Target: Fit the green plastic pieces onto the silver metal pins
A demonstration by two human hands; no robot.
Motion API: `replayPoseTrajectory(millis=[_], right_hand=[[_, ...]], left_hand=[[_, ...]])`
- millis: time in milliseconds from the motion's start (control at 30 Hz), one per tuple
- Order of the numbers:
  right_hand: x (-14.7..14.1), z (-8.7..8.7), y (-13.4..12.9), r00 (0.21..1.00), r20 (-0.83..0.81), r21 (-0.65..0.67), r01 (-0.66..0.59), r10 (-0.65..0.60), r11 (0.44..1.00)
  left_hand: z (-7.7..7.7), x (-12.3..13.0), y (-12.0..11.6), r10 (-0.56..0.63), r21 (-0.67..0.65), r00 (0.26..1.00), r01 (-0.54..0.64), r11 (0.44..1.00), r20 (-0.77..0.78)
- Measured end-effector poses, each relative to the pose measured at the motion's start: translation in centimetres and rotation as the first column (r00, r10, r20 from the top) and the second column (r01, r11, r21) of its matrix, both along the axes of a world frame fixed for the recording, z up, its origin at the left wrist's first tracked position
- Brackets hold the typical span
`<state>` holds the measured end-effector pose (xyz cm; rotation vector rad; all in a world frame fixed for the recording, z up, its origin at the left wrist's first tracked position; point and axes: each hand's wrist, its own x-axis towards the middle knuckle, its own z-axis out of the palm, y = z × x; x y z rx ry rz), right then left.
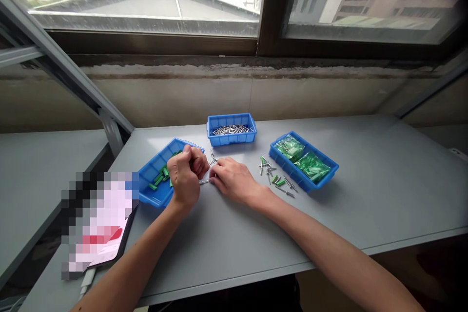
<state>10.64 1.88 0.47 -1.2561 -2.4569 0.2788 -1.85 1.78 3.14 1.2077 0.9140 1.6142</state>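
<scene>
My left hand (185, 175) is closed in a fist, thumb on top, just over the inner edge of the left blue tray (148, 197); whatever is inside it is hidden. Close beside it, my right hand (234, 179) rests low over the table with bent fingers. Its fingertips pinch the end of a thin silver rivet (204, 182) that lies between the two hands. More silver rivets (212, 157) lie just beyond the fingertips. Several green plastic sleeves (161, 175) sit in the left tray, partly covered by my left hand.
A blue tray of silver rivets (231, 130) stands at the back. Bagged green parts (312, 166) fill the right blue tray (310, 186). Loose rivets (268, 169) and green sleeves (280, 183) lie beside it. A phone (106, 224), partly pixelated, with a cable is at left.
</scene>
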Motion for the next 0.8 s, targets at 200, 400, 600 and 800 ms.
replayPoseTrajectory(millis=[200, 400, 600, 800], right_hand=[[4.2, 1.4, 0.3, 0.949, -0.271, -0.149, 0.123, -0.161, 0.981], [6.4, 1.0, 0.1, 0.747, -0.607, -0.396, 0.01, -0.27, 0.918], [6.6, 0.7, 0.2, 0.698, -0.651, -0.462, -0.053, -0.298, 0.885], [5.2, 0.0, -0.5, 0.614, -0.707, -0.547, -0.16, -0.351, 0.821]], left_hand=[[-0.2, 0.0, -0.7, 0.063, 0.073, 0.98, -0.05, 0.996, -0.187], [-0.5, 0.8, -1.0, 0.168, 0.159, 0.787, -0.091, 0.983, -0.593], [-1.6, 1.1, -0.3, 0.084, 0.14, 0.695, 0.025, 0.99, -0.714], [-2.3, 1.7, -0.4, -0.103, -0.019, 0.84, 0.11, 0.994, -0.533]])
